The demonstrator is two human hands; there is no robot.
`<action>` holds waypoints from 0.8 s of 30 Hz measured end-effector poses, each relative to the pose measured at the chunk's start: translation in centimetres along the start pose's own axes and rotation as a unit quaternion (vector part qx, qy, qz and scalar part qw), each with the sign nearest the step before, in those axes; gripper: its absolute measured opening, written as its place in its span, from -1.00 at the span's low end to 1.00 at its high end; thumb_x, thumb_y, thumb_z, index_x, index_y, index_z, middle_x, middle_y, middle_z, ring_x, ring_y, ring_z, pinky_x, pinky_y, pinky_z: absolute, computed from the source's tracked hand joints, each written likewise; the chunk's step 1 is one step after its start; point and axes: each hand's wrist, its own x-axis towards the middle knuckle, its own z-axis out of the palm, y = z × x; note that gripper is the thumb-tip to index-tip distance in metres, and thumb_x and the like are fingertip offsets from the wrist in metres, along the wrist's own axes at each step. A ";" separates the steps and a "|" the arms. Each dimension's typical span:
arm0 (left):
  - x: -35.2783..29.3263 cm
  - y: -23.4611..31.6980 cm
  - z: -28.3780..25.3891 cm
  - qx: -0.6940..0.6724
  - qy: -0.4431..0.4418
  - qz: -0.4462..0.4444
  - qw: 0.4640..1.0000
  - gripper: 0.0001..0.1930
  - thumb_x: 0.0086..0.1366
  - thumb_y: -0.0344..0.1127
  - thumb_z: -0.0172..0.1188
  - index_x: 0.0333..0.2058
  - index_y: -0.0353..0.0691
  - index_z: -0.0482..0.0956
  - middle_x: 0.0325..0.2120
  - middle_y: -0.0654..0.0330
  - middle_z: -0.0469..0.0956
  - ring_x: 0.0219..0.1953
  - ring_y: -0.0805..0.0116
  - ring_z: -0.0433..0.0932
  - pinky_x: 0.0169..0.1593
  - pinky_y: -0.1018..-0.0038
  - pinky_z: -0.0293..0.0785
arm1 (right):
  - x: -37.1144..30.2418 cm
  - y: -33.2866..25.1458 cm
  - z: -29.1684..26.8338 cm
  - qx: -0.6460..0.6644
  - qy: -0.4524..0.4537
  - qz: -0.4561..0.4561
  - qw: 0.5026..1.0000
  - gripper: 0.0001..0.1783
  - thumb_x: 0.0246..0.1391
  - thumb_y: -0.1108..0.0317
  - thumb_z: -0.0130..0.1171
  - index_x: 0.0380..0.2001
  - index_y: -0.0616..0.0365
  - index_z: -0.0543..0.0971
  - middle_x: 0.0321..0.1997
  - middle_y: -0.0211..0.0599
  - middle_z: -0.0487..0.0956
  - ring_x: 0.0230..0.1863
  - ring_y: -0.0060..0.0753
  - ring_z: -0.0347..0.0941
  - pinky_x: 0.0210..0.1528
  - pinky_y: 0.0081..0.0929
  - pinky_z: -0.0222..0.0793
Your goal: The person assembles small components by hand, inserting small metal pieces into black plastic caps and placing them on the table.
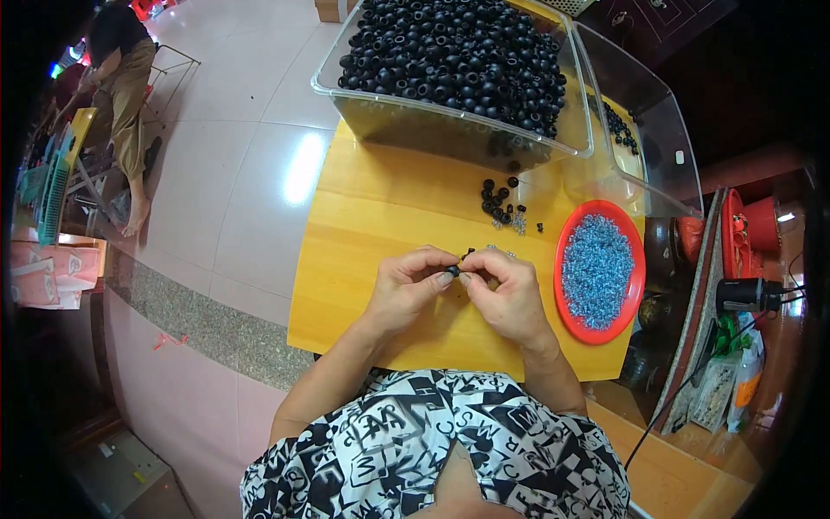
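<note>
Over the yellow table (346,233), my two hands meet near its middle. Between the thumb and fingers of my left hand (406,290) is a small round black bead (452,271). The fingertips of my right hand (506,294) are pinched right beside that bead; what they grip, if anything, is too small to make out. Just beyond my hands lies a loose group of black beads (497,203) with several small clear pieces (517,224) among them. To the right of my right hand, a red oval plate (562,298) holds a heap of tiny bluish clear pieces (596,268).
A clear plastic bin (450,130) piled with black beads (458,56) stands at the table's far side. Right of it is another clear bin (666,130) with a few beads. A black cylindrical device (748,295) with cables sits far right. Another person (125,95) is at the far left.
</note>
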 end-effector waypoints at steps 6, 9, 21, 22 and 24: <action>-0.2 -0.3 -0.1 0.037 -0.005 0.032 0.999 -0.84 0.05 -0.54 0.12 -0.34 -0.38 0.52 -0.39 0.19 0.46 -0.31 0.47 0.40 -0.22 0.61 0.31 | 0.5 1.4 -0.2 0.231 -0.067 0.119 0.963 -0.92 -0.17 0.61 0.09 -0.51 0.27 0.46 -0.52 -0.50 0.42 -0.50 -0.75 0.29 -0.44 -0.78 0.22; -0.3 -0.3 -0.2 0.075 -0.021 0.055 0.995 -0.84 0.07 -0.54 0.09 -0.32 -0.38 0.52 -0.40 0.20 0.46 -0.34 0.48 0.42 -0.25 0.62 0.33 | 0.8 2.1 -0.2 0.254 -0.085 0.084 0.960 -0.96 -0.16 0.56 0.09 -0.55 0.25 0.44 -0.59 -0.55 0.39 -0.54 -0.77 0.27 -0.52 -0.77 0.19; -0.4 -0.2 0.1 0.176 0.008 0.094 0.980 -0.84 0.05 -0.56 0.08 -0.33 -0.39 0.49 -0.42 0.15 0.48 -0.34 0.42 0.44 -0.25 0.59 0.34 | 1.3 2.3 -0.5 0.298 -0.120 0.106 0.941 -0.93 -0.16 0.57 0.15 -0.53 0.23 0.46 -0.58 -0.53 0.42 -0.53 -0.75 0.31 -0.48 -0.78 0.24; -0.4 -0.2 0.0 0.208 -0.004 0.111 0.972 -0.84 0.04 -0.57 0.10 -0.33 -0.38 0.49 -0.43 0.15 0.48 -0.34 0.42 0.44 -0.26 0.59 0.33 | 1.2 2.6 -0.5 0.298 -0.119 0.106 0.941 -0.93 -0.16 0.57 0.15 -0.53 0.23 0.46 -0.58 -0.53 0.42 -0.53 -0.75 0.31 -0.48 -0.78 0.24; -0.5 0.0 0.1 0.208 -0.015 0.114 0.971 -0.84 0.03 -0.57 0.10 -0.34 -0.39 0.48 -0.43 0.14 0.48 -0.35 0.42 0.44 -0.27 0.59 0.33 | 1.1 3.2 -0.4 0.327 -0.122 0.103 0.932 -0.91 -0.16 0.55 0.18 -0.51 0.24 0.48 -0.58 -0.49 0.44 -0.54 -0.70 0.33 -0.49 -0.75 0.28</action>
